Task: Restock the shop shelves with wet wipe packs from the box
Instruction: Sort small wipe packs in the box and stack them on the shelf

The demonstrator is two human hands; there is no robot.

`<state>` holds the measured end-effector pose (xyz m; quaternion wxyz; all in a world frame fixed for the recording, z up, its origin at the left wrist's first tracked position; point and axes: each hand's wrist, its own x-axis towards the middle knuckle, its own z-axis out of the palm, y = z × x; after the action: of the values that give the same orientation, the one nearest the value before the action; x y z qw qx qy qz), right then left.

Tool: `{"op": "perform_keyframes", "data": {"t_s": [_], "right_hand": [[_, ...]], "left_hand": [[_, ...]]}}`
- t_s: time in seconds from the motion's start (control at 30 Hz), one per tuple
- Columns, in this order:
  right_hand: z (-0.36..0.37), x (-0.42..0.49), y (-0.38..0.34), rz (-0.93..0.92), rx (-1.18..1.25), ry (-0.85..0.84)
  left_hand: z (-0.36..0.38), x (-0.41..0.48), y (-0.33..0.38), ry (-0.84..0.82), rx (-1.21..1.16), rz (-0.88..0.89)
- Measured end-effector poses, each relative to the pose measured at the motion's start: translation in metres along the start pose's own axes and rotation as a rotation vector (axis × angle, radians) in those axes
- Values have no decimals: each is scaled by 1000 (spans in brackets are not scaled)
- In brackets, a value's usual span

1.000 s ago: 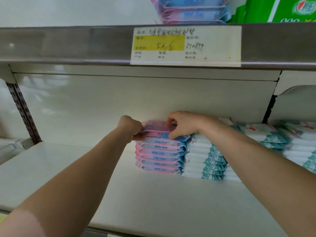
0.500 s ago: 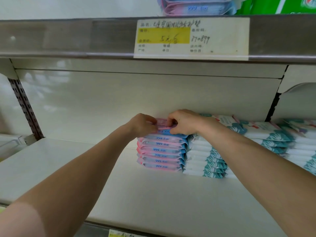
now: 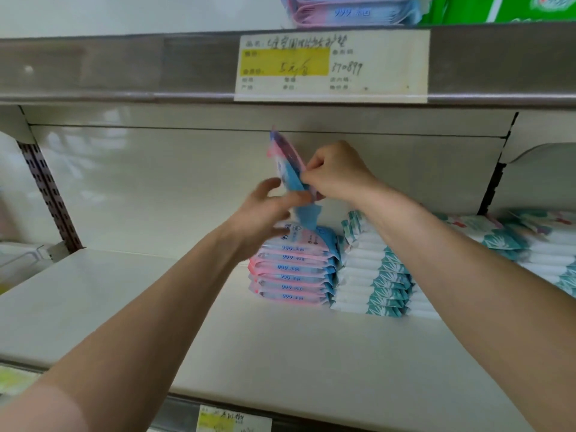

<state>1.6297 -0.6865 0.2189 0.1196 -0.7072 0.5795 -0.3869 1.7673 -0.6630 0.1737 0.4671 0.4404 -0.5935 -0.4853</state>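
the right hand [image 3: 335,174] pinches one pink and blue pack [image 3: 286,163] by its right edge, fingers curled tight on it, and holds it in the air above the pink and blue stack [image 3: 296,271]. the pack stands almost on edge and tilted, its top end leaning left and its lower end close over the top of the stack. the left hand [image 3: 265,210] is just below and to the left of the pack, fingers loosely spread and thumb raised; it is blurred, so i cannot tell whether the fingertips touch the pack's lower end. the stack sits on the white shelf [image 3: 140,307] near the back wall, several packs high, each with 999 printed on its front edge. right against its right side is a stack of white and teal packs [image 3: 374,275], and more teal packs [image 3: 542,241] lie further right, beyond the right forearm. above runs the grey rail [image 3: 124,67] of the upper shelf, carrying a price label [image 3: 330,65] with a yellow patch and handwriting. on that upper shelf lie pink and blue packs [image 3: 349,10] beside a green package [image 3: 498,7]. a brown slotted post [image 3: 46,194] stands at the left end of the shelf
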Motion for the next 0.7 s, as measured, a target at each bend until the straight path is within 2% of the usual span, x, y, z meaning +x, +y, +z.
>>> {"op": "perform_keyframes", "data": {"t_s": [0.03,0.07,0.13,0.2,0.23,0.3,0.37,0.43,0.57,0.7], "right_hand": [[3,-1,-5,50,152,-32],[6,-2,-10,81,241,-68],[9,-4,-13,113,400,-135],[7,-4,-11,45,496,-170],[2,-3,-7,-60,400,-157],[-6,1,6,-273,-16,-228],[-5,0,19,-373,-413,-388],[8,-2,32,-426,-630,-428],[26,2,47,-365,-626,-410],[29,8,57,-229,-559,-491]], "left_hand": [[6,-3,-2,-115,-1,-10],[12,-4,-5,-135,8,20],[16,-3,-9,4,-9,82],[9,1,-8,141,-109,5],[2,4,-8,158,-138,-59],[-12,11,-7,110,-84,-187],[-21,16,-4,72,-22,-285],[-23,23,-3,56,-16,-358],[-20,36,-9,18,2,-455],[-16,43,-13,167,364,-380]]}}
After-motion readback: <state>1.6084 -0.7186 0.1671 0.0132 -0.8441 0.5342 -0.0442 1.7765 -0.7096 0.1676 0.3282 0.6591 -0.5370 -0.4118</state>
